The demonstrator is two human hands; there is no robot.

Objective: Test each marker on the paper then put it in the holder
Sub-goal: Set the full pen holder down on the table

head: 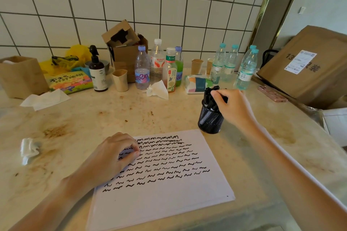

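**Crowded holder, loose grip: where this could slip**

The right hand (pixel 231 106) curled its fingers round a black marker (pixel 216 97) at the mouth of the mesh holder (pixel 210 120), which stood just off the paper's (pixel 169 184) one o'clock corner. The holder was packed; in my judgement, a marker forced in might tip it or jam against the others. The left hand (pixel 116 154), fingers curled loosely, pressed the paper at its ten o'clock corner; lifting it could let the sheet slide on the table (pixel 93 118).

Counted: one holder, one sheet, roughly thirteen scribble rows. The markers were too bunched to count.
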